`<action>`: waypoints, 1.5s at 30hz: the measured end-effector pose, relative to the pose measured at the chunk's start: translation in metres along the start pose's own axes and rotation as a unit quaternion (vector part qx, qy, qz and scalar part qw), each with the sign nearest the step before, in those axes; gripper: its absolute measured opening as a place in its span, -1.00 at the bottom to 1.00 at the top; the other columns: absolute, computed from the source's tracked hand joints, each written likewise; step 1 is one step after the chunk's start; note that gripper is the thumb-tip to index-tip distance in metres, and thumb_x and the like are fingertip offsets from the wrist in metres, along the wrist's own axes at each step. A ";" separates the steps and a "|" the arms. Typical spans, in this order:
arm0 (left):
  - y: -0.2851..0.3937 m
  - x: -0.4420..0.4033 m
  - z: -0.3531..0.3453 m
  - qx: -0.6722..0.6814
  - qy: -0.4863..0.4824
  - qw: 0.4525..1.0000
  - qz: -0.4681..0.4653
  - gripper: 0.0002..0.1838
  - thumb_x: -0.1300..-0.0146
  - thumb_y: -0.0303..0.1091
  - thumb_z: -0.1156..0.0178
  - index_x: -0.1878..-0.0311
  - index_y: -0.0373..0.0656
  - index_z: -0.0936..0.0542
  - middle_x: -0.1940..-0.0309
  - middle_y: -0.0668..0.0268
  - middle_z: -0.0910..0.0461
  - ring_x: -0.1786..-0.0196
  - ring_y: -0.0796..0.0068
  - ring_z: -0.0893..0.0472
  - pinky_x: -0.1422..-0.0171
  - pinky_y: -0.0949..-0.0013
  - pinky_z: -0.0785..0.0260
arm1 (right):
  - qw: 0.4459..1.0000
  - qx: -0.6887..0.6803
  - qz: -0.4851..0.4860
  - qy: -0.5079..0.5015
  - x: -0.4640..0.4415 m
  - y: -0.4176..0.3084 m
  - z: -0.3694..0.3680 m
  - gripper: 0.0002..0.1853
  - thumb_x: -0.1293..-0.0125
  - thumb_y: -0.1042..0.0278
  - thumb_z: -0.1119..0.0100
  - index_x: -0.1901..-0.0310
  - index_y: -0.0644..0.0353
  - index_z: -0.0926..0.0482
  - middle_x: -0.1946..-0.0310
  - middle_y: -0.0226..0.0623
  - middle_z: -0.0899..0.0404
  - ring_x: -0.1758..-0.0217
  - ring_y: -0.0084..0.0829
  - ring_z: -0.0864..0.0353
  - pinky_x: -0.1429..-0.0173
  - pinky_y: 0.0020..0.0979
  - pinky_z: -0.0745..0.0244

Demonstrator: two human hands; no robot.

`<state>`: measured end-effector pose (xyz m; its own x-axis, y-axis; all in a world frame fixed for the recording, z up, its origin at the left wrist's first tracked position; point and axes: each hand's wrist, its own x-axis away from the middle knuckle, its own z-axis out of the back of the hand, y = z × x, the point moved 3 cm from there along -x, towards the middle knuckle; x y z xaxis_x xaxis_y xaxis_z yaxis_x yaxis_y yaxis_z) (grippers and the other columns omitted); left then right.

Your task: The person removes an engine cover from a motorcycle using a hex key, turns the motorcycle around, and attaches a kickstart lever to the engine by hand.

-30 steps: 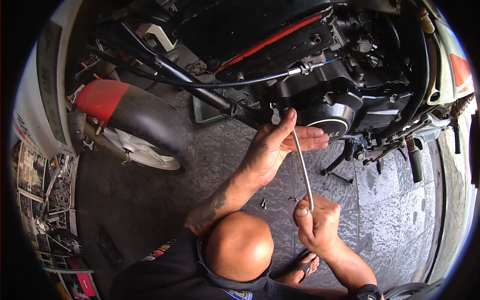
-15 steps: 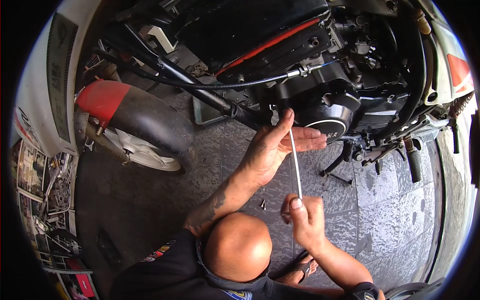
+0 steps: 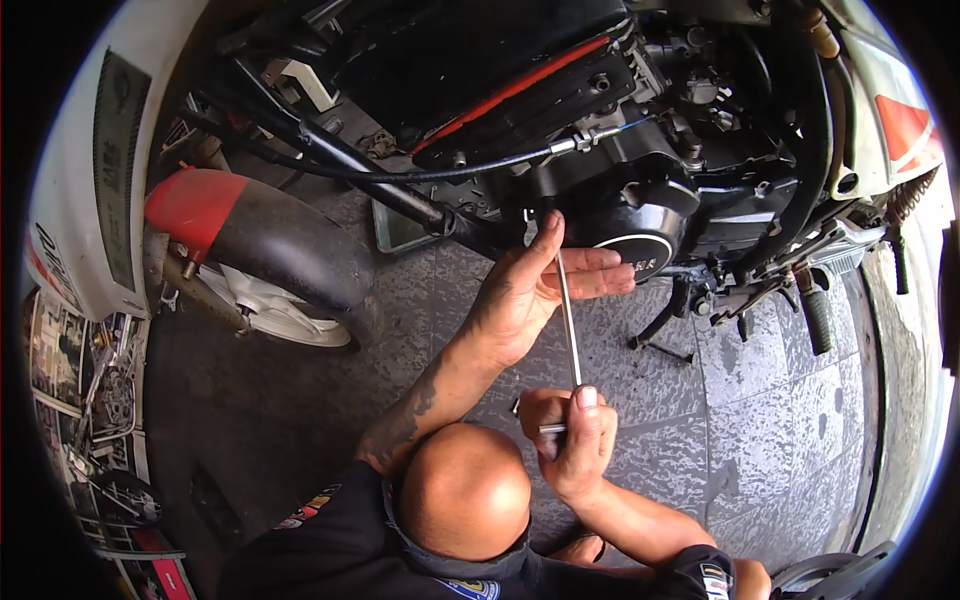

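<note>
A T-handle wrench (image 3: 568, 320) with a long, thin metal shaft runs from the motorcycle's engine side down to my right hand. My right hand (image 3: 575, 440) is closed around its handle, and one end of the crossbar shows beside the fingers. My left hand (image 3: 530, 290) steadies the upper shaft, thumb against it and fingers stretched out behind. The wrench's far end points at the lower engine, close to the black round engine cover (image 3: 650, 215); its tip is hidden. A small metal piece (image 3: 516, 407) on the floor is mostly covered by my right hand.
The rear wheel (image 3: 290, 245) with a red-painted tyre section stands at left. A tray (image 3: 400, 240) lies beneath the frame tube. A black cable (image 3: 440, 175) crosses above my hands. Footpegs and a side stand (image 3: 655, 330) jut out at right. A tool rack (image 3: 110, 400) fills the left edge.
My right hand has turned and shifted left with the wrench handle, so the crossbar end now shows. It has come over the small metal pieces on the floor. My left hand keeps its place on the shaft.
</note>
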<state>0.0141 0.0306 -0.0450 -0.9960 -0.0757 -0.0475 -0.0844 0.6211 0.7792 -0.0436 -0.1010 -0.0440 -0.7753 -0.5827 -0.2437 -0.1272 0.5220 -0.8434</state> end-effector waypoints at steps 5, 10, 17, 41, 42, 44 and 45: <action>0.001 0.001 0.001 0.011 -0.009 1.000 0.011 -0.25 -0.49 0.19 0.34 0.04 -0.35 -0.63 0.06 -0.08 -0.64 -0.14 -0.09 -0.58 -0.44 -0.01 -0.21 | 0.997 0.072 -0.023 0.020 0.001 -0.013 -0.005 -0.32 -0.55 0.10 0.41 0.80 0.19 -0.22 0.83 -0.39 -0.21 0.77 -0.53 -0.10 0.62 -0.43 0.06; 0.007 0.011 -0.005 -0.124 -0.044 0.991 -0.032 -0.27 -0.51 0.13 0.35 0.04 -0.37 -0.63 0.09 -0.09 -0.65 -0.14 -0.09 -0.57 -0.43 -0.01 -0.22 | 0.955 0.267 0.045 -0.118 0.006 -0.032 0.003 -0.49 -0.47 0.37 0.18 0.73 0.26 -0.32 0.76 -0.30 -0.35 0.75 -0.37 -0.30 0.58 -0.34 -0.15; -0.011 0.063 0.028 -0.194 -0.079 0.977 0.049 -0.37 -0.54 0.02 0.29 0.01 -0.40 -0.58 0.06 -0.03 -0.64 -0.09 0.12 -0.62 -0.33 0.11 -0.35 | 0.845 0.482 -0.028 -0.232 0.013 -0.028 0.077 -0.86 -0.38 0.35 -0.05 0.21 0.25 -0.46 0.44 -0.06 -0.56 0.40 0.03 -0.59 0.34 -0.09 -0.48; -0.212 0.138 0.155 -0.736 0.179 0.535 0.374 -0.70 -0.35 -0.12 -0.17 0.18 -0.21 -0.57 0.31 0.20 -0.67 0.21 0.32 -0.67 0.14 0.30 -0.47 | 0.808 0.505 -0.302 -0.008 0.154 0.082 0.213 -0.75 -0.44 0.21 0.02 0.08 0.19 -0.54 0.45 0.12 -0.60 0.27 0.17 -0.60 0.20 0.00 -0.46; -0.210 0.137 0.157 -0.718 0.183 0.562 0.369 -0.71 -0.35 -0.13 -0.16 0.18 -0.20 -0.57 0.31 0.20 -0.67 0.20 0.31 -0.67 0.13 0.30 -0.47 | 0.809 0.506 -0.300 -0.007 0.151 0.080 0.209 -0.75 -0.44 0.21 0.02 0.08 0.19 -0.54 0.45 0.12 -0.60 0.27 0.17 -0.60 0.20 0.00 -0.46; -0.205 0.136 0.163 -0.626 0.194 0.665 0.358 -0.72 -0.37 -0.13 -0.15 0.18 -0.19 -0.57 0.29 0.19 -0.67 0.19 0.29 -0.67 0.12 0.30 -0.47 | 0.841 0.448 -0.303 0.006 0.143 0.075 0.201 -0.76 -0.44 0.22 0.01 0.09 0.19 -0.54 0.46 0.14 -0.59 0.27 0.18 -0.60 0.21 0.00 -0.46; -0.200 0.131 0.160 -0.518 0.199 0.753 0.353 -0.74 -0.39 -0.16 -0.12 0.17 -0.18 -0.57 0.24 0.16 -0.66 0.15 0.27 -0.67 0.08 0.28 -0.48 | 0.850 0.463 -0.252 -0.005 0.142 0.075 0.198 -0.78 -0.45 0.24 0.01 0.10 0.18 -0.55 0.56 0.07 -0.56 0.37 0.13 -0.62 0.32 -0.06 -0.45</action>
<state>-0.1042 0.0209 -0.3070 -0.6767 -0.3672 0.6381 0.7359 -0.3113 0.6013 -0.0414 -0.2677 -0.2369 -0.7615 -0.5939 0.2596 0.1033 -0.5066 -0.8560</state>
